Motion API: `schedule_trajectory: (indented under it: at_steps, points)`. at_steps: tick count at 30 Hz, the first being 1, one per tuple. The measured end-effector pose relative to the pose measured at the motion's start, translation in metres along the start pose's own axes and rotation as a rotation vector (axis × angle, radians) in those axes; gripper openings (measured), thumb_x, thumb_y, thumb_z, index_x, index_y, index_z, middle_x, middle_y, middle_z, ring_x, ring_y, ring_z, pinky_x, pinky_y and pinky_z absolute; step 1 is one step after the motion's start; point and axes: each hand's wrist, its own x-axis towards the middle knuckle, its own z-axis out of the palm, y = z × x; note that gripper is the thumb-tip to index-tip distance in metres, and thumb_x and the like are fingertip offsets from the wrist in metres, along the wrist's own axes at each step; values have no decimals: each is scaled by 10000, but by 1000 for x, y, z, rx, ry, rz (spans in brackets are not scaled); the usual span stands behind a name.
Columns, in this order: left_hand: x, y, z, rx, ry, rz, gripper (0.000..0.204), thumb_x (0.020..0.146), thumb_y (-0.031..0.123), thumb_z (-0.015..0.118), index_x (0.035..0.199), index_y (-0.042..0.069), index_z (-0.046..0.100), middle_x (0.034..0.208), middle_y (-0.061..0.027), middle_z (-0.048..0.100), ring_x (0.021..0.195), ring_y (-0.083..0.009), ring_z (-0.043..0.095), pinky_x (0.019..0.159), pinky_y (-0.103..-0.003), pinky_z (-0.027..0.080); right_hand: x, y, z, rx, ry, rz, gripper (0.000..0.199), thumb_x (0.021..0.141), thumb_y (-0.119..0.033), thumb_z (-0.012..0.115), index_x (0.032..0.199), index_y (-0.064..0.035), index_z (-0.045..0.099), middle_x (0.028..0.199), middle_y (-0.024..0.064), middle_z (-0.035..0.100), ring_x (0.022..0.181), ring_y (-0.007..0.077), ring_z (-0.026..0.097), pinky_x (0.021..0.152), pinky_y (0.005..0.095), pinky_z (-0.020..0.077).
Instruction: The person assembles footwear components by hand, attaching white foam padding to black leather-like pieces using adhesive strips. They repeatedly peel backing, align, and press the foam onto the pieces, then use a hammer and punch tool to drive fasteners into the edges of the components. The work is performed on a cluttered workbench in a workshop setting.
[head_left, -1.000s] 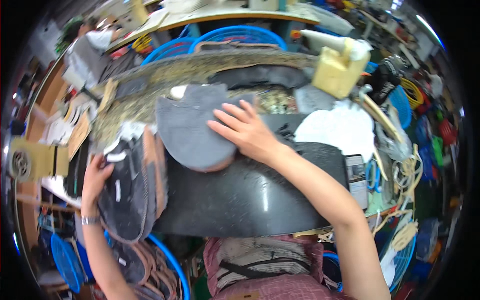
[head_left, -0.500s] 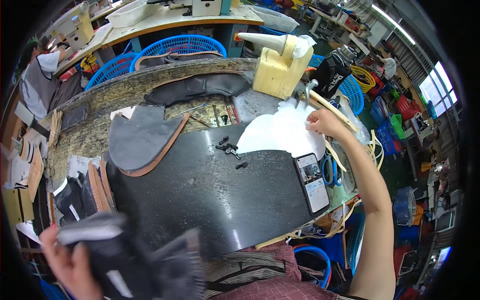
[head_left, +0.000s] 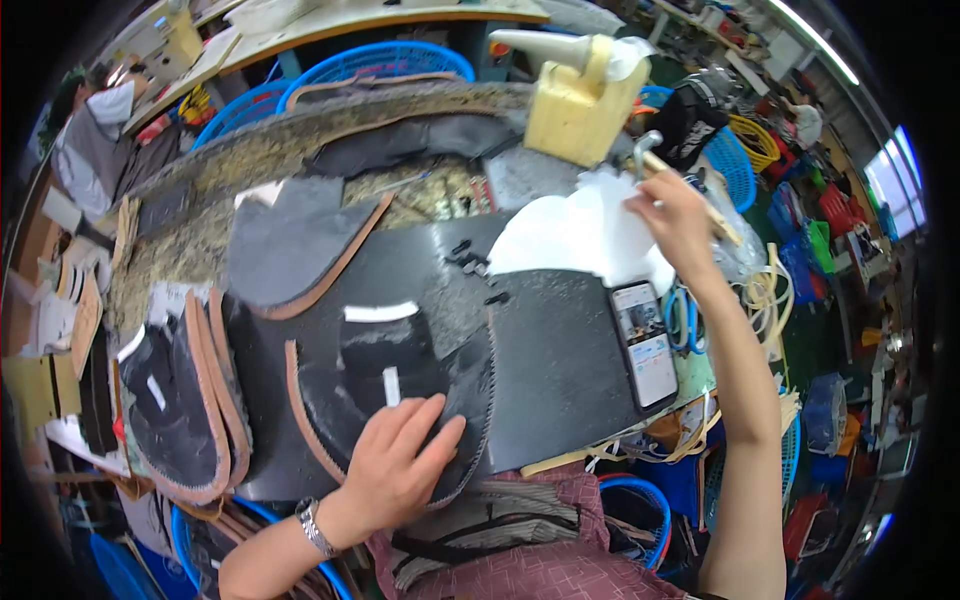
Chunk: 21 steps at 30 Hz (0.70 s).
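Observation:
My left hand (head_left: 403, 452), a metal watch at its wrist, lies flat with fingers stretched over a black curved leather-like piece (head_left: 330, 410). That piece has a tan edge on its left, a serrated edge on its right and two white strips. At the right, my right hand (head_left: 676, 222) is bent over a stack of white scalloped sheets (head_left: 555, 235). Thumb and fingertips come together at the top sheet and appear to pinch it. Right beside this hand is a hammer (head_left: 648, 143), its wooden handle partly hidden behind the hand.
A grey curved piece (head_left: 290, 245) lies at the back left, with similar black pieces (head_left: 175, 410) at the left edge. Small black parts (head_left: 465, 258) lie mid-board. A phone (head_left: 645, 345), blue-handled scissors (head_left: 682, 320) and a yellow container (head_left: 575, 115) are at the right.
The black piece, held blurred at the lower left before, now lies on the board under my left hand, which has moved right and opened. My right hand stays by the white sheets.

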Motion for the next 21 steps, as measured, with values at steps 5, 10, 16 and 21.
schedule_trajectory:
  at_steps: [5,10,16,21]
  points:
    - [-11,-26,-23,-666,226,-526,545,719,51,707,1211,38,474,1212,-144,491,1032,-268,540,857,-357,449,-44,-137,-26,786,12,352,119,830,-25,610,940,16,593,750,34,597,552,66,517,475,189,400]
    - [-12,-10,-37,-1181,244,-874,588,822,9,616,1322,27,308,1091,-113,528,877,-113,556,749,-243,476,-97,-198,6,1387,-621,877,176,842,-64,620,991,3,554,782,51,614,550,79,562,495,206,486]
    - [-53,-15,-42,-818,58,-973,512,818,-1,607,1266,3,359,728,-53,604,660,-77,588,542,-225,474,-115,-198,25,1228,-814,851,162,837,-76,638,964,-9,563,758,29,612,572,54,547,501,195,475]
    - [-58,-22,-42,-560,-101,-957,618,770,5,661,1301,30,346,699,-12,565,629,-54,553,541,-190,432,-116,-207,31,950,-818,706,125,797,-66,662,884,7,609,719,26,613,585,48,540,496,213,460]
